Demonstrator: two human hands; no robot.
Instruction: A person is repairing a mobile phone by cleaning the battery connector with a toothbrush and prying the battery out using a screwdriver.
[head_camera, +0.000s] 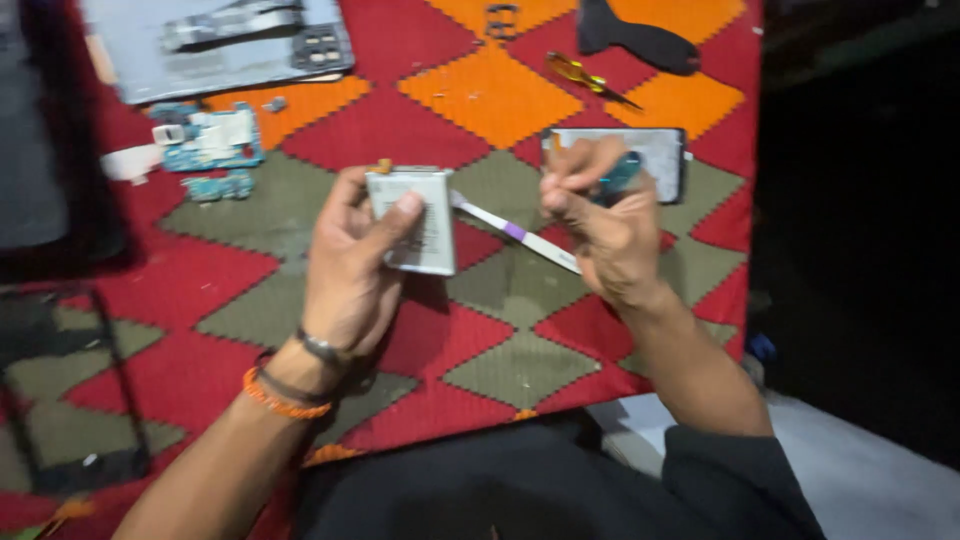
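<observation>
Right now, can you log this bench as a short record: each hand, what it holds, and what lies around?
left hand: grips a silver phone battery
right hand: pinches a white adhesive strip running from the battery; a blue-handled tool is in the same hand
surface: red, orange and olive patterned cloth
behind: blue circuit board, yellow screwdriver, phone screen, grey phone back
</observation>
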